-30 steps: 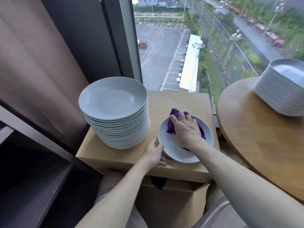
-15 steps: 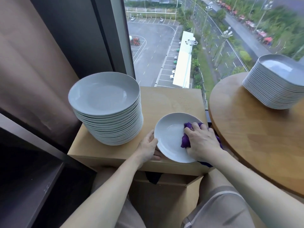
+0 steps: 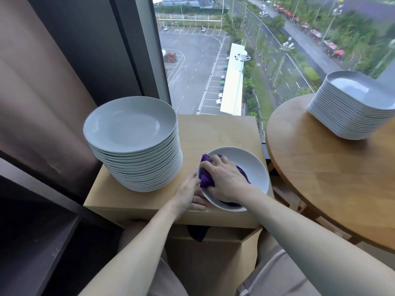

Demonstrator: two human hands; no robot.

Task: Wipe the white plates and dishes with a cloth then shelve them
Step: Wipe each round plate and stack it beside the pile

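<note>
A single white plate lies at the front right of a small wooden stand. My right hand presses a purple cloth against the plate's left inner side, fingers curled over the cloth. My left hand holds the plate's left rim, thumb on the edge, fingers under it. A tall stack of round white plates stands on the left of the stand.
A round wooden table on the right carries a stack of square white dishes. A dark shelf unit sits low on the left, beside a brown curtain. A window lies straight ahead.
My right hand has swept the cloth from the plate's right side across to its left side. The left hand stays on the rim.
</note>
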